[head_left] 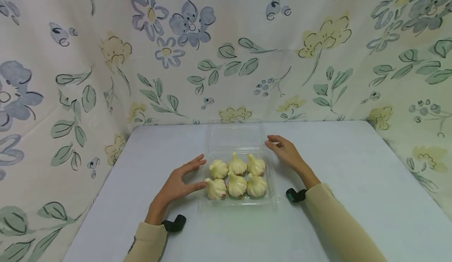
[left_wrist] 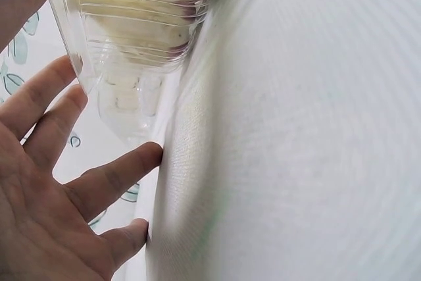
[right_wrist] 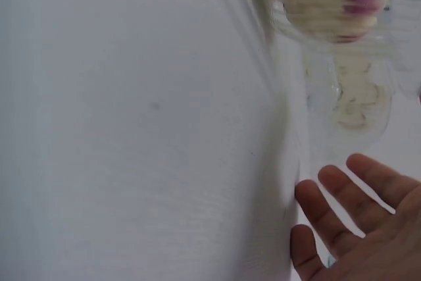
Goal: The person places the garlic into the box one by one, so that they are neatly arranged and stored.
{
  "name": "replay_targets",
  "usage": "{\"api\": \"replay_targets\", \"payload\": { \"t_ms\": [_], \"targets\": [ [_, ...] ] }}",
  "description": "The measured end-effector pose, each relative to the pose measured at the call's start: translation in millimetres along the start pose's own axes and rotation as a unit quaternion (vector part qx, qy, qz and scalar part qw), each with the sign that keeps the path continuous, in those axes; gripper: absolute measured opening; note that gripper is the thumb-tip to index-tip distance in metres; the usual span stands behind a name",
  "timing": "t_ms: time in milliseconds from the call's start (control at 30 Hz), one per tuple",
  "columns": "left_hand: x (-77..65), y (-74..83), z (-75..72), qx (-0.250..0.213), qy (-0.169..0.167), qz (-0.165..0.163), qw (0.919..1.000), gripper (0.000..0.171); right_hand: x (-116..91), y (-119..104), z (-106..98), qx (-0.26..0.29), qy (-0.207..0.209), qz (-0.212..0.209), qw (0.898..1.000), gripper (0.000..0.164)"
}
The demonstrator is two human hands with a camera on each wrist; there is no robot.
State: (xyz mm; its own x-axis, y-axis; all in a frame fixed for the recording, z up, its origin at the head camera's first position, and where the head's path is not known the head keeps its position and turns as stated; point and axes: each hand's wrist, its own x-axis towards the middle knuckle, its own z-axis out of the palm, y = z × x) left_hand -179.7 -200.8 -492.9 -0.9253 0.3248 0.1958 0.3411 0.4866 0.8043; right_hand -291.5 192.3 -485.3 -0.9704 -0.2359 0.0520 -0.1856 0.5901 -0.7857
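A clear plastic clamshell box [head_left: 243,204] lies on the table, its lid [head_left: 234,136] folded back toward the far edge. Several pale garlic bulbs [head_left: 237,185] fill it in two rows, with purplish patches on some. My left hand [head_left: 178,183] is at the box's left side, thumb and fingers spread; in the left wrist view its fingertips [left_wrist: 74,93] are right at the clear rim. On the other side, my right hand [head_left: 287,154] hovers by the lid's right edge with relaxed fingers and nothing in them. The right wrist view shows its fingers [right_wrist: 322,212] apart from the box.
The white table [head_left: 353,168] extends around the box on both sides. Behind it hangs a flower-patterned curtain [head_left: 226,93], which also runs down the left side. A small black device [head_left: 174,223] sits at the left wrist and another [head_left: 296,195] at the right.
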Motion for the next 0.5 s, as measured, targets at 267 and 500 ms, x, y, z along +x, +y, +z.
{"api": "replay_targets", "payload": {
  "t_ms": [267, 500],
  "targets": [
    [-0.2, -0.6, -0.4, -0.002, 0.001, 0.005, 1.0, 0.072, 20.0, -1.2, -0.2, -0.001, -0.015, 0.022, 1.0, 0.068],
    [-0.7, -0.5, 0.2, -0.002, 0.0, 0.005, 1.0, 0.071, 31.3, 1.2, 1.4, 0.002, -0.016, 0.027, 0.999, 0.069]
  ]
}}
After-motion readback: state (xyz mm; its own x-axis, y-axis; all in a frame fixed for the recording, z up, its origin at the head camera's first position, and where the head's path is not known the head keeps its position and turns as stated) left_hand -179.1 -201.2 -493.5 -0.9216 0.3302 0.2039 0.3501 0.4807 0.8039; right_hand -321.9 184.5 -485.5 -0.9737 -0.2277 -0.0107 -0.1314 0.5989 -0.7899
